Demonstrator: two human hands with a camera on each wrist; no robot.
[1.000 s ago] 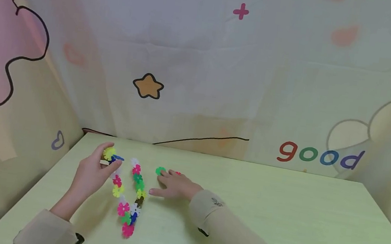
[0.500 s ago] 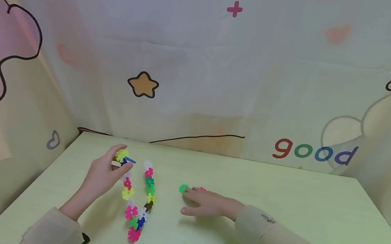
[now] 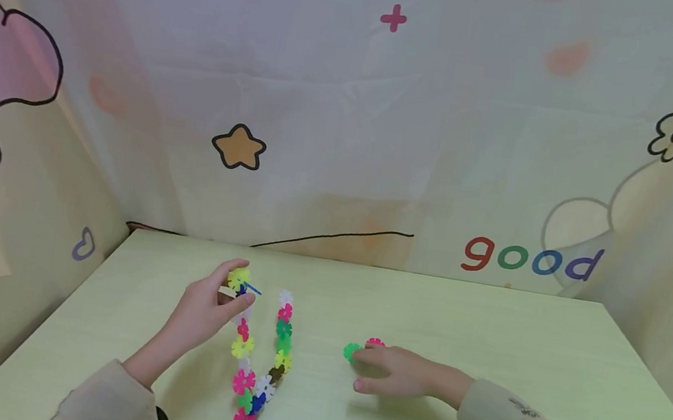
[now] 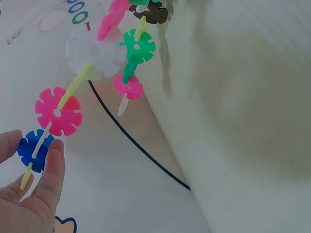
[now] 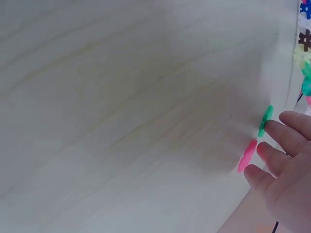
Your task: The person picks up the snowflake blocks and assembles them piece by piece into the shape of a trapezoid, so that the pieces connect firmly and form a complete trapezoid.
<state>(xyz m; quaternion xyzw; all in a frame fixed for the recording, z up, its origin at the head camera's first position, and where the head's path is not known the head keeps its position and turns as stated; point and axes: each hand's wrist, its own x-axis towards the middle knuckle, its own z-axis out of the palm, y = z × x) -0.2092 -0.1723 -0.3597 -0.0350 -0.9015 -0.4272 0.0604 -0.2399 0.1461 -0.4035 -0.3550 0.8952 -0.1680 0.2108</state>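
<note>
A chain of interlocking plastic snowflake discs (image 3: 243, 382) in pink, green, white, yellow, blue and brown hangs in a U from my left hand (image 3: 198, 311). That hand pinches its end; the left wrist view shows a blue disc (image 4: 35, 150) between thumb and fingers, joined to a pink disc (image 4: 58, 111). My right hand (image 3: 405, 372) lies low over the table to the right, fingers spread and fairly straight. At its fingertips lie two loose discs, one green (image 3: 351, 353) and one pink (image 3: 375, 342), partly covered by the fingers. In the right wrist view the fingertips meet both discs' edges.
The pale wooden table (image 3: 521, 345) runs back to a printed curtain (image 3: 333, 132), which also closes in the left and right sides. The chain's free end, a white disc (image 3: 286, 298), stands between the two hands.
My left hand has moved right, carrying the chain with it. My right hand has slid right and nearer to me, and the green and pink discs have moved along under its fingers.
</note>
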